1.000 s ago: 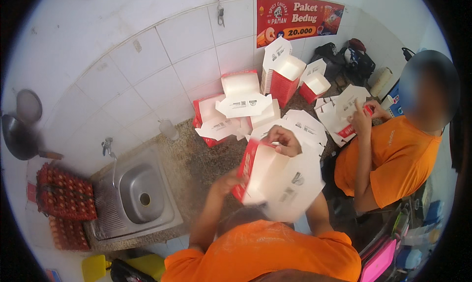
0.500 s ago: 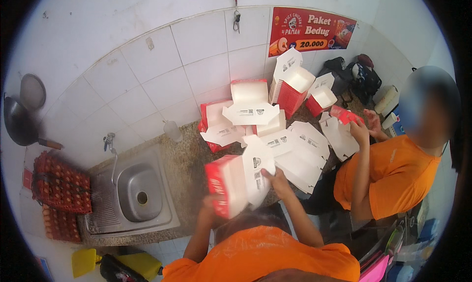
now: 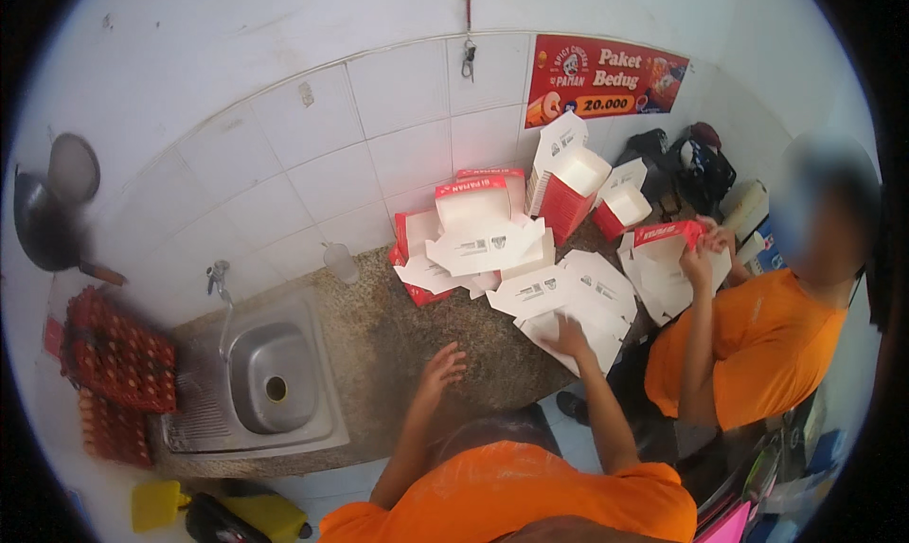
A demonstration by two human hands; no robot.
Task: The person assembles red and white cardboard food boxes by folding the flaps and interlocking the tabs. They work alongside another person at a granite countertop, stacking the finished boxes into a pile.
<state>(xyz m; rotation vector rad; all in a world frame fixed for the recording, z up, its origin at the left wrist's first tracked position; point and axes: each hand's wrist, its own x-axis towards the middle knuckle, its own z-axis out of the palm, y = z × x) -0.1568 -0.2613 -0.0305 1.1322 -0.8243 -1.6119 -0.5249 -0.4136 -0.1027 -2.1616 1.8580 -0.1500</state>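
My left hand [image 3: 442,368] is raised over the counter's front part, fingers apart, holding nothing. My right hand [image 3: 570,337] reaches onto a stack of flat white box blanks [image 3: 597,292] with its fingers stretched out, slightly blurred. Left of that stack, an opened-up red and white food box [image 3: 471,200] lies on a heap of other partly folded boxes [image 3: 417,231], its white flap spread toward me. Behind the stack stand a taller red and white box [image 3: 573,178] with its lid up and a smaller box [image 3: 625,205].
A co-worker in an orange shirt [image 3: 757,354] stands at the right, both hands on a red and white box [image 3: 668,259]. At the left are a steel sink [image 3: 275,373] and red egg trays [image 3: 118,354]. A clear cup [image 3: 341,262] and dark bags [image 3: 696,160] stand along the wall.
The box I held has left my hands and the heap now has a box on top. My right hand has moved onto the blanks. The co-worker's box has turned more upright.
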